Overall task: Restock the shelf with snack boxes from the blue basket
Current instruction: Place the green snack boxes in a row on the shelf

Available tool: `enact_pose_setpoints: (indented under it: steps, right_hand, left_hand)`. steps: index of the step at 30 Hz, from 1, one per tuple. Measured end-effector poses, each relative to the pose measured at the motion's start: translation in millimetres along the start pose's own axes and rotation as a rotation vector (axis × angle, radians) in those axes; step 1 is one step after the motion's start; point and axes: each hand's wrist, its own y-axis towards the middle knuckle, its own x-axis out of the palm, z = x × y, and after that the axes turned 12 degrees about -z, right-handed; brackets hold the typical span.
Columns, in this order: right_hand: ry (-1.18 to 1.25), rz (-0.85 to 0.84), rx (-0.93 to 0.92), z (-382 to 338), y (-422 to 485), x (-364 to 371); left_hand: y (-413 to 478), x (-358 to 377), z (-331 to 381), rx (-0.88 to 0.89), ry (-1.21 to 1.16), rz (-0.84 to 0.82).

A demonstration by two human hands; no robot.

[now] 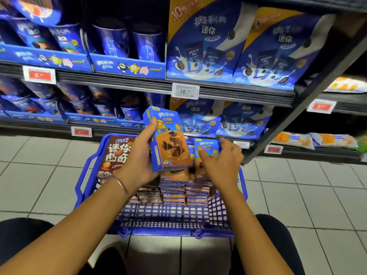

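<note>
One snack box (170, 143) mid-frame, left hand (139, 155) clamped round it, label out for shelving; right hand (222, 163), fingers spread, hovers over blue basket (168, 219) stock.

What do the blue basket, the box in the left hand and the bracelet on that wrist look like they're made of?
The blue basket looks like moulded plastic, faintly shiny, with lattice walls. The box gripped by the left hand looks like glossy printed cardboard, with sharp folded edges. The bracelet is thin with a silvery glint, probably metal, though too small to be sure.
</note>
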Motion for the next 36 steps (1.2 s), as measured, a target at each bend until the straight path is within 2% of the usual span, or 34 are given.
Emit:
enact_pose_setpoints:
  steps: [3, 6, 14, 28, 36]
  right_hand:
    - [-0.149, 0.048, 0.201, 43, 19, -11]
    - [-0.161, 0.005, 0.28, 68, 25, -7]
    - [-0.039, -0.025, 0.235, 79, 28, 4]
    - [0.127, 0.045, 0.194, 79, 27, -4]
    - [0.31, 0.118, 0.149, 82, 24, -14]
  left_hand:
    - [-1, -1, 1, -0.023, -0.002, -0.015]
    - [0, -2, 2, -0.033, 0.025, -0.011]
    - [-2, 7, -1, -0.027, 0.073, 0.049]
    - [10, 1, -14, -0.103, 0.125, -0.031]
    - [13, 4, -16, -0.085, 0.128, 0.091]
